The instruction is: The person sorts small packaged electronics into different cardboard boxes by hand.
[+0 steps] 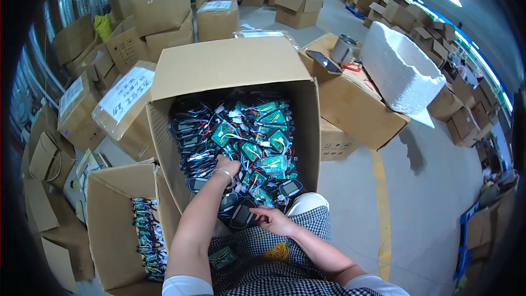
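Observation:
A large open cardboard box stands tilted toward me, full of green circuit boards with coloured wires and dark display units. My left hand reaches into it, fingers curled among the wires beside the boards; what they grip is hidden. At the box's near edge, my right hand pinches the rim of a black display unit with a grey screen. Another green circuit board and a yellow bundle of thin strands lie on my checked apron.
At my left, a second open box holds rows of wired boards. To the right, a carton carries a phone, a metal mug and a white foam box. Stacked cartons surround the area.

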{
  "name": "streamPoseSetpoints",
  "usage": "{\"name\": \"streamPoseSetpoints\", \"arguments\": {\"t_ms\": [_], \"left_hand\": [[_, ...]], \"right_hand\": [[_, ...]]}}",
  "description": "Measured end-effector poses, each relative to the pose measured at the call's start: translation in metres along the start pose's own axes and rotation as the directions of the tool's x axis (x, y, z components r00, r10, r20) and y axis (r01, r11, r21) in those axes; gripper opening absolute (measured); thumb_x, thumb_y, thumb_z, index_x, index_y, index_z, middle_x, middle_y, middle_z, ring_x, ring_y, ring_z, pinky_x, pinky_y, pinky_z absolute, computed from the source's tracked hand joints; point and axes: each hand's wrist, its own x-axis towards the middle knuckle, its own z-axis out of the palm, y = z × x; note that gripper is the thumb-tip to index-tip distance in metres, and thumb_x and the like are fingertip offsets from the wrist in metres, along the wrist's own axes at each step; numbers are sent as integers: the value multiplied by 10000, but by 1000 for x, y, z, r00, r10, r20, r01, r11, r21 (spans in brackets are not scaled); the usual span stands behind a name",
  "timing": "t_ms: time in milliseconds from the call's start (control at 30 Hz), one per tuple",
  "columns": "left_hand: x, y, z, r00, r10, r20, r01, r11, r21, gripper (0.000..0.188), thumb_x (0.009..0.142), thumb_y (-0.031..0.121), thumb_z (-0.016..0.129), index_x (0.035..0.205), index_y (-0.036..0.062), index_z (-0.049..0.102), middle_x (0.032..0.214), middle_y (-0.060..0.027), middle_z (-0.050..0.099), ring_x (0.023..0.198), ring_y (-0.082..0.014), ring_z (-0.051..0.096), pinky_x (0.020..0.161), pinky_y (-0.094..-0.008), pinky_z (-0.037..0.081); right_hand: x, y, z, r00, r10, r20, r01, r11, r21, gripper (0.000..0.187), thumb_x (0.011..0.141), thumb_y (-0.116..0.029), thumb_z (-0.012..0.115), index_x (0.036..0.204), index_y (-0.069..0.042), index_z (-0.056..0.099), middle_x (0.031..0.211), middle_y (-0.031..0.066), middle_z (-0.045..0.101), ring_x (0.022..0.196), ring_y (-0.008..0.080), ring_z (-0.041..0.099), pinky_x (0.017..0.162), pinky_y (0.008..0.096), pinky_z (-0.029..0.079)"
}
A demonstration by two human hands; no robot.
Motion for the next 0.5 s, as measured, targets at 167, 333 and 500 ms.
{"name": "streamPoseSetpoints", "arguments": {"t_ms": [167, 333, 500], "left_hand": [[-35, -7, -40, 954, 157, 256, -64, 938, -340, 161, 768, 90, 560, 887, -14, 590, 748, -115, 654, 577, -203, 614, 467, -340, 507], [-100, 6, -88, 917, 346, 198, -179, 802, -569, 259, 841, -13, 486, 1095, 3, 538, 891, -146, 681, 733, -185, 658, 609, -298, 545], [-153, 23, -121, 840, 543, -11, -404, 611, -681, 282, 865, 41, 553, 1140, 21, 499, 936, -148, 662, 806, -189, 659, 675, -277, 543]], "right_hand": [[9, -28, -8, 858, -509, -70, 219, 486, -846, 250, 734, -82, 654, 983, -59, 651, 796, 92, 593, 789, 261, 598, 751, 335, 475], [4, -71, -19, 687, -726, -7, 158, 160, -974, 214, 716, -182, 678, 926, -146, 656, 688, 16, 502, 679, 204, 513, 588, 333, 384], [7, -116, -36, 561, -825, -64, -5, 74, -997, 217, 697, -208, 703, 900, -151, 648, 707, 7, 497, 694, 198, 499, 593, 342, 364]]}}
